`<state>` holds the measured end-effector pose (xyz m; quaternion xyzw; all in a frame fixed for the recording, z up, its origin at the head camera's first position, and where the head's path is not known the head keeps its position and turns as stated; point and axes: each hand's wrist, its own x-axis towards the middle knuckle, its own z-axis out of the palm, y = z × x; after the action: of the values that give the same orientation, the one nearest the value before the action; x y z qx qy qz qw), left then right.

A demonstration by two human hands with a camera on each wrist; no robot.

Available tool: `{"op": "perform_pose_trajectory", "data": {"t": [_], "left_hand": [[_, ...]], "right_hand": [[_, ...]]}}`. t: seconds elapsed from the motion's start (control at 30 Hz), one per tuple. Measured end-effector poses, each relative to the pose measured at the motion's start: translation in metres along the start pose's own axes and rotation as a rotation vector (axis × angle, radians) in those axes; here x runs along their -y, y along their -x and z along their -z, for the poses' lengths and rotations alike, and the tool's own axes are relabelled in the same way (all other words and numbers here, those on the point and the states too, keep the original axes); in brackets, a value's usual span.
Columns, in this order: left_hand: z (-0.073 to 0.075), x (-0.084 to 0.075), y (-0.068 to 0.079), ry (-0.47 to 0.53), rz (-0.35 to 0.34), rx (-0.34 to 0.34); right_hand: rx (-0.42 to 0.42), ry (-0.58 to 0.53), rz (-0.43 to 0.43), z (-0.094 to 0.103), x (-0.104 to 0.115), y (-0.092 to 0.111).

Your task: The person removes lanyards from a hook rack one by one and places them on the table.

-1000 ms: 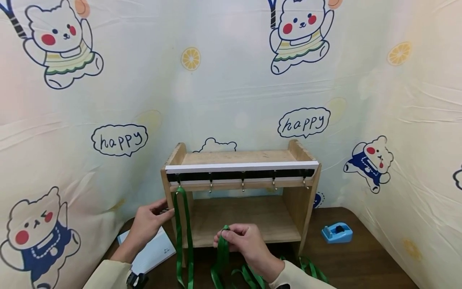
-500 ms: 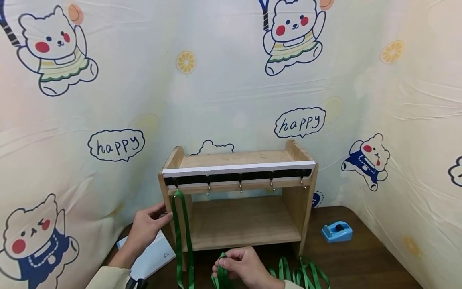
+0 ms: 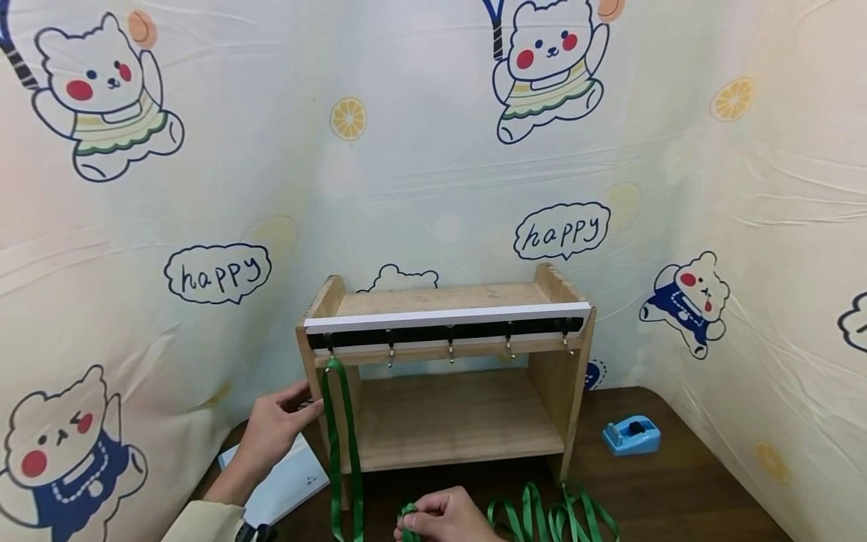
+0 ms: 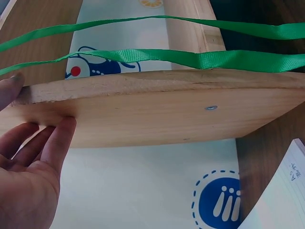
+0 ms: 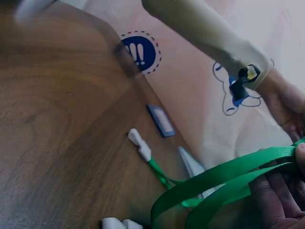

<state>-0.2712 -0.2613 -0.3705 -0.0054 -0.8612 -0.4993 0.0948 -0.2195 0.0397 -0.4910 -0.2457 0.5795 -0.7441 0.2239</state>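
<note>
In the head view, my left hand holds the left side panel of a small wooden shelf. The left wrist view has the thumb on the panel's front edge and the fingertips against its outer face. One green lanyard hangs from the leftmost hook along the shelf's front. Low at the bottom edge, my right hand pinches another green lanyard, whose loop drapes down from the fingers in the right wrist view. A white clip ends a green strap on the table there.
Several bare hooks line the black strip. More green lanyards lie in loops at the front right. A blue tape dispenser stands right of the shelf, a white pad left of it. A blue-edged badge lies near the table edge.
My right hand has moved down toward the bottom edge with its lanyard, away from the shelf. The left hand stays at the side panel. The view has shifted slightly.
</note>
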Motion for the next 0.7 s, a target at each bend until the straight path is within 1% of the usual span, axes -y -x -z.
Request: {"op": "perform_pose_trajectory", "data": {"t": [0.23,0.47,0.7], "left_hand": [[0.0,0.0,0.001,-0.003,0.0,-0.003],[0.0,0.002,0.001,-0.005,0.007,-0.003],[0.0,0.002,0.001,-0.008,0.002,-0.006]], "right_hand": [[-0.023,0.033,-0.003,-0.002,-0.012,-0.004],[-0.037,0.11,0.02,-0.001,-0.023,-0.009],[-0.047,0.199,0.06,0.002,-0.031,-0.016]]}}
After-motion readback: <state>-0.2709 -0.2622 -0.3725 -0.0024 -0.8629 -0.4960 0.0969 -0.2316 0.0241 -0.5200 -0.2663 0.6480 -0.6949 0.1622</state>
